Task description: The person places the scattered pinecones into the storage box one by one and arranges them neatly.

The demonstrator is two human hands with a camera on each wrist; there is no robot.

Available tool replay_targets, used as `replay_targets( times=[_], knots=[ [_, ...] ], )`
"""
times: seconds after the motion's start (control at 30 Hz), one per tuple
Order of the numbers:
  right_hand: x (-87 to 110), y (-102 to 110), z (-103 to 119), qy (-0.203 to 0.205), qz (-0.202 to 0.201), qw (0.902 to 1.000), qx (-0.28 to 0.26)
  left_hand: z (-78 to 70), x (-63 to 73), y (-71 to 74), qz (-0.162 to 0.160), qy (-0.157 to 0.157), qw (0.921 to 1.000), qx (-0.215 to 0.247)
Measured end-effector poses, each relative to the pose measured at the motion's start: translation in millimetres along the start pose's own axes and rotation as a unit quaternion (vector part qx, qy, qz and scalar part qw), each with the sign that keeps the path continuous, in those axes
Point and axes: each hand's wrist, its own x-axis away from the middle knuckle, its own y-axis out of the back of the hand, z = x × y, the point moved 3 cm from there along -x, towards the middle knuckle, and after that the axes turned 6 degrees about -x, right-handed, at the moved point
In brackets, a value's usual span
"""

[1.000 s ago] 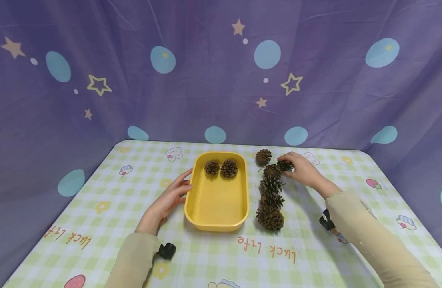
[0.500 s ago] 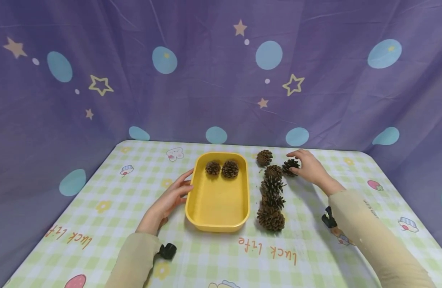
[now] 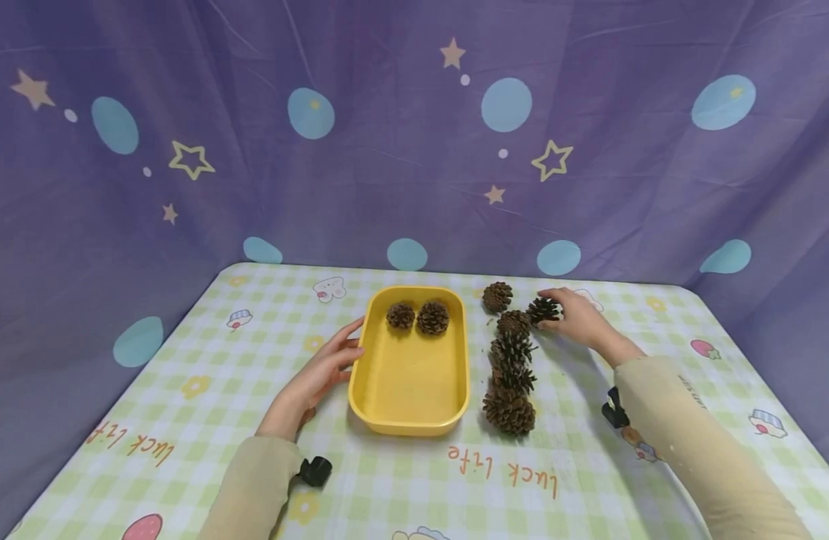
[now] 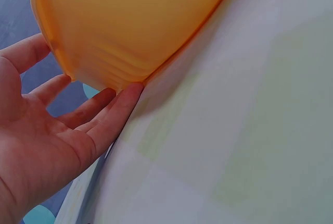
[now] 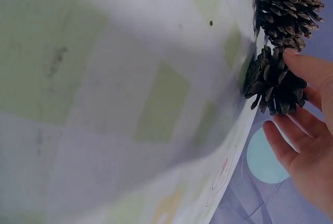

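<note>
A yellow tray [image 3: 409, 390] stands mid-table in the head view, with two pine cones [image 3: 432, 319] at its far end. Fingers of my left hand [image 3: 317, 375] lie fairly straight against its left wall; the left wrist view shows the fingertips touching the tray wall [image 4: 135, 21]. At the far right, my right hand [image 3: 576, 319] pinches a dark pine cone [image 3: 542, 310] between thumb and fingers. In the right wrist view the thumb touches this pine cone [image 5: 273, 83] from one side, fingers from the other, partly hidden behind it.
Right of the tray, several pine cones [image 3: 509, 409] stand close together in a row running away from me. Another pine cone [image 3: 497, 297] lies apart behind the row. The checked tablecloth [image 3: 205, 330] ends at a purple curtain [image 3: 400, 187].
My right hand first shifted right with the dark pine cone, its fingers loosening around it, then closed on it again. The left hand has stayed at the tray.
</note>
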Motion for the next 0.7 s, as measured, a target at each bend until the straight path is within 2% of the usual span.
replay_targets(
  times=[0.27, 0.47, 0.7],
  knots=[
    [-1.7, -3, -2, -0.012, 0.014, 0.9998, -0.003, 1.8, -0.7, 0.5, -0.004, 0.001, 1.0, 0.001],
    [1.4, 0, 0, -0.011, -0.002, 0.9999, -0.004, 0.8, -0.3, 0.0, 0.002, -0.004, 1.0, 0.001],
    [2.2, 7, 1, -0.01, -0.015, 0.9998, 0.008, 0.8, 0.1, 0.3, -0.008, 0.007, 0.9999, 0.004]
  ],
)
